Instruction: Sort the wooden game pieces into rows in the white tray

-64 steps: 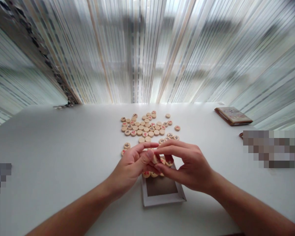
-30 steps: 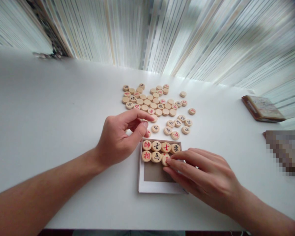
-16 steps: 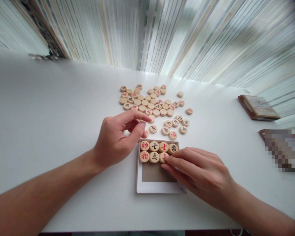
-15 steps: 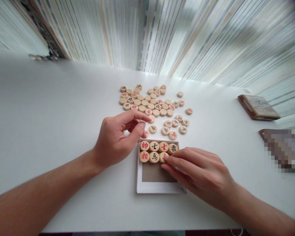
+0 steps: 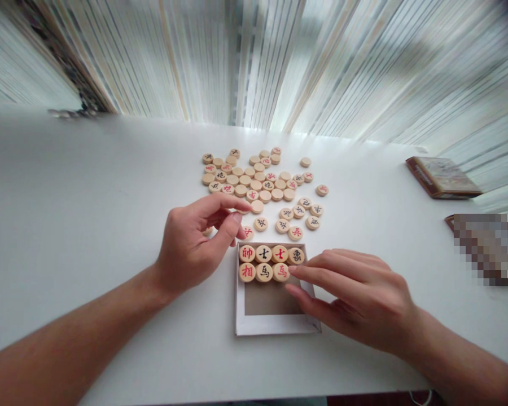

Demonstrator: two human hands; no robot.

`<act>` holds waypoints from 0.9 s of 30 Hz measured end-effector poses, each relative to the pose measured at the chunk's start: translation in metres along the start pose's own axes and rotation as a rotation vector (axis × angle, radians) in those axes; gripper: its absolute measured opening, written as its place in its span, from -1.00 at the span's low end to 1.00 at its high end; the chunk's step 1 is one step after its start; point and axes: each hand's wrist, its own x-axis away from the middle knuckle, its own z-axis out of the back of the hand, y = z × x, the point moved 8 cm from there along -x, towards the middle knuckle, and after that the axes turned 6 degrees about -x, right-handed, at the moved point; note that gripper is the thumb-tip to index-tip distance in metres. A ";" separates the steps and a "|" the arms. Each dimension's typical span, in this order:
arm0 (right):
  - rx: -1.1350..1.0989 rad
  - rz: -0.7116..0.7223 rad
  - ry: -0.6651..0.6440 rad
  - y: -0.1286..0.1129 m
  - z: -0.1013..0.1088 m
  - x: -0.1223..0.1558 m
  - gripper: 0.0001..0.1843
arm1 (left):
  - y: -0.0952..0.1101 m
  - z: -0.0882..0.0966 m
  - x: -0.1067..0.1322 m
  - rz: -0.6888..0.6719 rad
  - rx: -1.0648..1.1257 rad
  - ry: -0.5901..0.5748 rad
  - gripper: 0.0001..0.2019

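Note:
A shallow white box [image 5: 239,304] with a brown floor lies on the white table [image 5: 88,214] in front of me. Several round wooden pieces [image 5: 263,263] with red or black characters fill its far end in two rows. My right hand [image 5: 359,299] rests flat at the box's right side, fingers stretched out and empty, its fingertips just right of the last red piece [image 5: 280,272]. My left hand [image 5: 192,242] hovers left of the box's far corner, index finger and thumb apart, other fingers loosely curled, over loose pieces [image 5: 258,183] scattered beyond the box.
A brown booklet or flat case [image 5: 442,177] lies at the back right of the table. A blurred-out patch sits right of it near the table's edge. Striped curtains hang behind the table. The near table edge runs just below my forearms.
My right fingertips have come off the last red piece in the second row and drawn slightly right. Earlier, both hands met over the box. My left hand has barely moved.

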 end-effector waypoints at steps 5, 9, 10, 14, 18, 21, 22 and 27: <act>-0.052 -0.174 0.189 0.040 0.020 -0.004 -0.83 | -0.011 0.015 -0.010 0.017 -0.105 0.069 -0.83; -0.117 -0.481 0.382 0.088 0.030 0.009 -0.71 | -0.021 0.036 -0.026 0.004 -0.211 0.144 -0.80; -0.173 -0.541 0.423 0.097 0.030 0.012 -0.70 | -0.021 0.041 -0.030 -0.009 -0.245 0.169 -0.80; -0.368 -0.652 0.527 0.118 0.032 0.008 -0.68 | -0.029 0.051 -0.041 0.024 -0.445 0.154 -0.76; -0.477 -0.649 0.516 0.131 0.037 -0.019 -0.68 | -0.031 0.050 -0.044 0.013 -0.540 0.113 -0.74; -0.495 -0.632 0.570 0.140 0.037 -0.031 -0.70 | -0.026 0.046 -0.042 -0.027 -0.554 0.104 -0.74; -0.483 -0.623 0.607 0.142 0.036 -0.031 -0.70 | -0.025 0.045 -0.041 -0.042 -0.557 0.098 -0.74; -0.378 -0.577 0.704 0.142 0.027 -0.010 -0.70 | -0.020 0.031 -0.033 -0.098 -0.547 0.043 -0.72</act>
